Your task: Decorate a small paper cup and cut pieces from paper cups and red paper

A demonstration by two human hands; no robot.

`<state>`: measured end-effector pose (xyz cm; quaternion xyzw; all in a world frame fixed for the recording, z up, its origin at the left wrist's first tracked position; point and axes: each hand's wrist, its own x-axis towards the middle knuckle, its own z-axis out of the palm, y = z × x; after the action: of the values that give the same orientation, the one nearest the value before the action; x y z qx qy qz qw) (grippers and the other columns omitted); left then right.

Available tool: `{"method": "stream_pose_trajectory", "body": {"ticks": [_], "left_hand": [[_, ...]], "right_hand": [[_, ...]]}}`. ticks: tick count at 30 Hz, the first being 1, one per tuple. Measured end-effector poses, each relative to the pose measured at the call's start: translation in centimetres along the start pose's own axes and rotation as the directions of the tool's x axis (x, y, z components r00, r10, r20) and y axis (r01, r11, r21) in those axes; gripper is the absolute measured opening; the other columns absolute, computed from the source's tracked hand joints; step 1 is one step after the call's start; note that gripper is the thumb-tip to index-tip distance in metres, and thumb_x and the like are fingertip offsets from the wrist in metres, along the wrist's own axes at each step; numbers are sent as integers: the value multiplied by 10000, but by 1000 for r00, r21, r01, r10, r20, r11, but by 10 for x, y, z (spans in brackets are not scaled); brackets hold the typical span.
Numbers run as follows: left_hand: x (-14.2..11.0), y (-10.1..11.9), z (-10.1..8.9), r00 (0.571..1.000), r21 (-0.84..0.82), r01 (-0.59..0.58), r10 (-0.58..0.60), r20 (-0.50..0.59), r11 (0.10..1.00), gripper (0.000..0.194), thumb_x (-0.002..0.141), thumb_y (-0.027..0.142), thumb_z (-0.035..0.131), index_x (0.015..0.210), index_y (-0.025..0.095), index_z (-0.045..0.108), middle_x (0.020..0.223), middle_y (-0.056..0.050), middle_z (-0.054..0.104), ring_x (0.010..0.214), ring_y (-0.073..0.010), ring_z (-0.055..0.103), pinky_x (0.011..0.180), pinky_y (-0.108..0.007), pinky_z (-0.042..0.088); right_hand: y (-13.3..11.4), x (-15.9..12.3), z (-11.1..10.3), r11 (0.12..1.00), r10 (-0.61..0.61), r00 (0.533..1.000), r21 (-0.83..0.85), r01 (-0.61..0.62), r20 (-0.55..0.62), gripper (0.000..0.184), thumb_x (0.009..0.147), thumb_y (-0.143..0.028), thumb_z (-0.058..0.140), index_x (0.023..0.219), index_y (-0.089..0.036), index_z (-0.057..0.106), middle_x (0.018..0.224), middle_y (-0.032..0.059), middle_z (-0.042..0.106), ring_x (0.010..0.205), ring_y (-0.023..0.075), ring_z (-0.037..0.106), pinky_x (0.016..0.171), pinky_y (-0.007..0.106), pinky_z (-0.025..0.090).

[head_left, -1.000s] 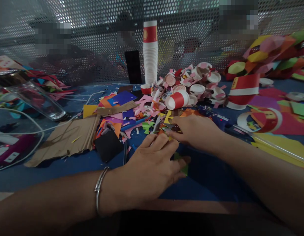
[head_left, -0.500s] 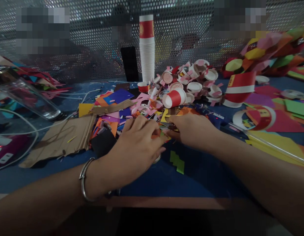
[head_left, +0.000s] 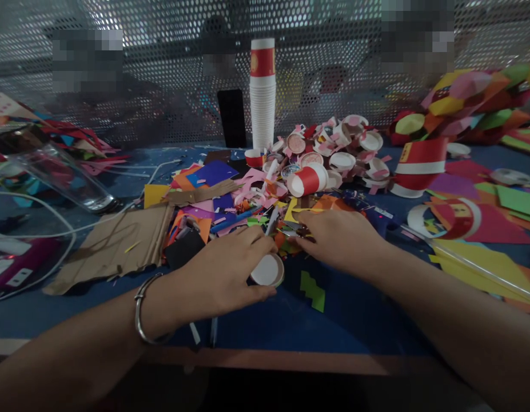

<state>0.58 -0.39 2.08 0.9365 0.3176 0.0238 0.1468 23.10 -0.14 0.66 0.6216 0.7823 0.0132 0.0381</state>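
A short cut-off paper cup base [head_left: 267,270], its pale round bottom facing up, sits between the thumb and fingers of my left hand [head_left: 222,272], just above the front of the table. A bangle circles that wrist. My right hand [head_left: 339,237] is closed around scissors [head_left: 291,231]; their metal blades point left over the scraps, and the handles are mostly hidden by my fingers. Yellow paper [head_left: 293,210] lies by my right fingertips. Close to both hands is a jagged green paper scrap [head_left: 313,290].
Behind the hands are a heap of cut cup rings [head_left: 342,160], a tall cup stack [head_left: 263,109] and a black phone [head_left: 232,118]. Cardboard [head_left: 119,243], a glass bottle [head_left: 71,177] and a white cable [head_left: 54,209] are left. Yellow sheets [head_left: 483,266] lie right.
My left hand has shifted slightly left and its fingers have spread from a pinch, bringing the cup base into view between them. My right hand has barely moved. The view has tilted slightly up.
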Motion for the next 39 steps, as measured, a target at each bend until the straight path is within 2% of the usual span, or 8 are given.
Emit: {"method": "stream_pose_trajectory", "body": {"ticks": [6,11,13,19,25,29,35,39], "left_hand": [[7,-6,-5,963,-230,26,-87,-257,973,460,836,373,795,1216,226,582,1210,-54,600,1085,-233,607,924,-379,523],[12,-15,-1,914,-230,16,-107,-392,973,494,821,391,824,1219,216,587,1235,-85,616,1167,-271,594,994,-435,512],[13,-18,-1,899,-210,18,-107,-424,978,499,810,373,836,1211,214,584,1239,-88,626,1196,-281,586,1030,-462,494],[13,-16,1,894,-165,16,-88,-440,986,487,814,251,819,1232,220,571,1243,-68,619,1216,-271,580,1052,-458,487],[13,-14,4,888,-306,14,-152,-433,952,683,799,322,849,1371,230,488,1354,-108,584,1254,-286,570,1057,-467,497],[15,-20,7,899,-529,-1,-231,-371,849,666,851,391,795,1408,222,472,1350,-132,587,1187,-267,619,944,-419,553],[18,-34,6,901,-601,-33,-237,-364,798,290,907,398,717,1088,198,610,1031,-46,651,930,-195,625,824,-343,535],[17,-33,1,923,-618,14,-248,-295,786,281,913,464,694,900,201,596,818,7,594,762,-161,561,675,-277,470]], "right_hand": [[0,-1,-4,1000,-26,999,2,26,21,360,978,-436,552,1154,-150,683,962,200,790,900,379,760,607,354,439],[-2,-2,-13,999,1,999,53,1,-35,322,1033,-401,456,1072,-174,681,932,143,788,839,301,749,586,324,367],[-2,-2,-16,984,-30,996,171,45,-88,355,1067,-400,392,1032,-181,668,929,103,775,825,247,728,611,310,376],[-1,1,-12,768,-133,975,603,216,-179,354,1040,-447,481,982,-173,698,839,46,721,722,182,642,633,279,385],[0,3,-7,642,-134,977,736,215,-169,263,985,-404,580,956,-175,704,808,21,718,696,165,631,620,271,402],[0,-1,-3,634,-101,962,729,259,-255,267,972,-418,609,1038,-173,693,794,15,715,671,156,637,611,262,422],[-2,-4,0,679,-102,927,655,330,-361,318,976,-450,604,1081,-159,678,816,32,706,658,148,628,585,248,437],[-3,-4,-1,604,-97,926,718,346,-365,289,977,-430,611,1065,-162,675,841,38,731,678,150,662,610,250,477]]}}
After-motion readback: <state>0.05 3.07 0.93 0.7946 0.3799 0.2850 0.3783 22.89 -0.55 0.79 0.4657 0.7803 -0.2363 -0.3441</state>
